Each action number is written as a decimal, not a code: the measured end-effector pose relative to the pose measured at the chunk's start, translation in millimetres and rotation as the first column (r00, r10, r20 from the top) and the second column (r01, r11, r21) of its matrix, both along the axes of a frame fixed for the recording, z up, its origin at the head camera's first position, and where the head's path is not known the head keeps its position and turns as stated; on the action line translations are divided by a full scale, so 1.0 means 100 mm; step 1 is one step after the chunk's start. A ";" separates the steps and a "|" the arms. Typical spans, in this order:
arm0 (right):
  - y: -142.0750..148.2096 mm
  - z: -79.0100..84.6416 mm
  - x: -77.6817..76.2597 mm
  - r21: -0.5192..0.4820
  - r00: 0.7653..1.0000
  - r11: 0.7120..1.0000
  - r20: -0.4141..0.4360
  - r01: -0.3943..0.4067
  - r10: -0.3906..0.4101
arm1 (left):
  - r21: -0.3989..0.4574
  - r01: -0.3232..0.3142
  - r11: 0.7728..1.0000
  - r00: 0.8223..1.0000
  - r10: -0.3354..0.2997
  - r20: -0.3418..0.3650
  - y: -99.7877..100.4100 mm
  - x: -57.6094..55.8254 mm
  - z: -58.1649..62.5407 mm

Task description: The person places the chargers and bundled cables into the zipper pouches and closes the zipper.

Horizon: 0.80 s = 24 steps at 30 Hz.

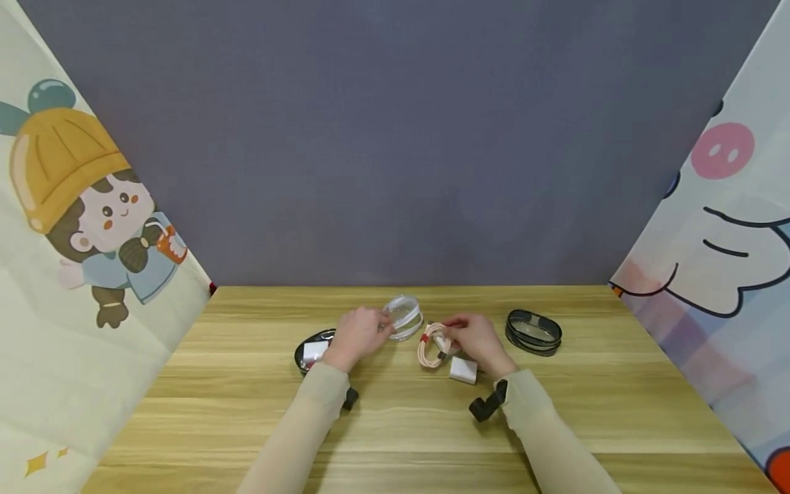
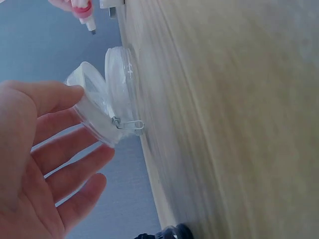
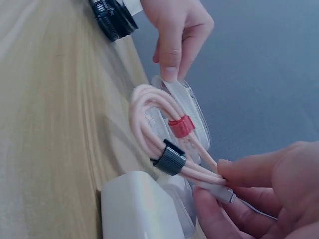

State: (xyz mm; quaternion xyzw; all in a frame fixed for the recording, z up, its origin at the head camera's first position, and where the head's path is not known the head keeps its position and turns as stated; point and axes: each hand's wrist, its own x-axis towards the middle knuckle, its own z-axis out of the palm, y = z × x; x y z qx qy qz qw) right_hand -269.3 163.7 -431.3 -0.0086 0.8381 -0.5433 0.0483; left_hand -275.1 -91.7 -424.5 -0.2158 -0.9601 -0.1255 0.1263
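My left hand (image 1: pixel 358 335) pinches the raised lid of a small clear zip case (image 2: pixel 119 82) between thumb and fingers. The case stands partly open, its metal zip pull (image 2: pixel 130 124) towards me in the left wrist view. In my right hand (image 1: pixel 480 342) is a coiled pink charging cable (image 3: pixel 147 107), pinched near its plug (image 3: pixel 219 190). A red strap (image 3: pixel 181 126) and a dark strap (image 3: pixel 168 158) bind the coil. The coil hangs just right of the clear case. Below my right hand, a white charger block (image 1: pixel 463 370) sits on the table.
To the right, a black-rimmed zip case (image 1: pixel 533 333) lies on the wooden table (image 1: pixel 407 439). Partly hidden behind my left hand is a black case (image 1: pixel 300 352) with a white block (image 1: pixel 315 352) in it. A grey panel (image 1: pixel 395 151) rises behind the table.
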 end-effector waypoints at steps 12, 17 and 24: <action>-0.01 0.00 -0.10 -0.081 0.998 0.996 0.038 0.047 -0.044 | 0.066 0.013 0.998 0.999 -0.016 0.046 0.00 0.00 0.02; -0.06 -0.01 -0.13 -0.098 0.997 0.993 0.040 0.072 -0.069 | 0.065 0.002 0.998 0.997 -0.007 0.078 0.00 0.02 0.03; -0.15 -0.02 -0.16 -0.134 0.995 0.986 0.040 0.095 -0.090 | 0.071 0.017 0.997 0.995 -0.024 0.100 -0.01 0.04 0.02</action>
